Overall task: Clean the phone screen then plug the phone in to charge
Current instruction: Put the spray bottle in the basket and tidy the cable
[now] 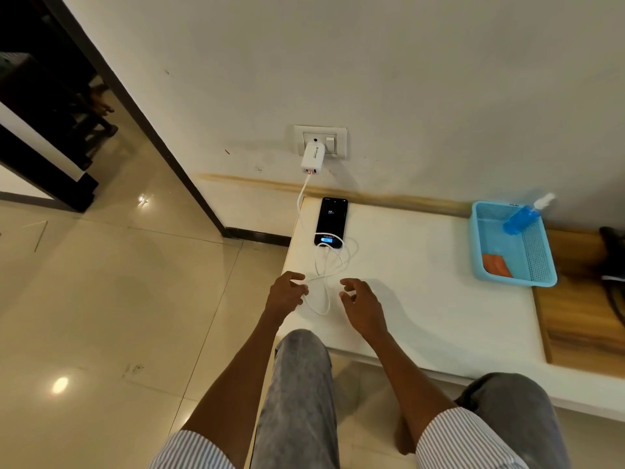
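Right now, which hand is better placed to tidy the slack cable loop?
Probably left. The left hand already touches the white cable loop at the table edge; the right hand hovers beside it, fingers open.

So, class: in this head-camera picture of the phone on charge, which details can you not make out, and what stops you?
- Text on the phone screen: too small.
- Plug seated in the phone's port: white cable loops over it.
- Brand print on the charger: too small, blurred.
- Dark object at the right: cut by the frame edge.
- Orange cloth in the blue basket: blurred.
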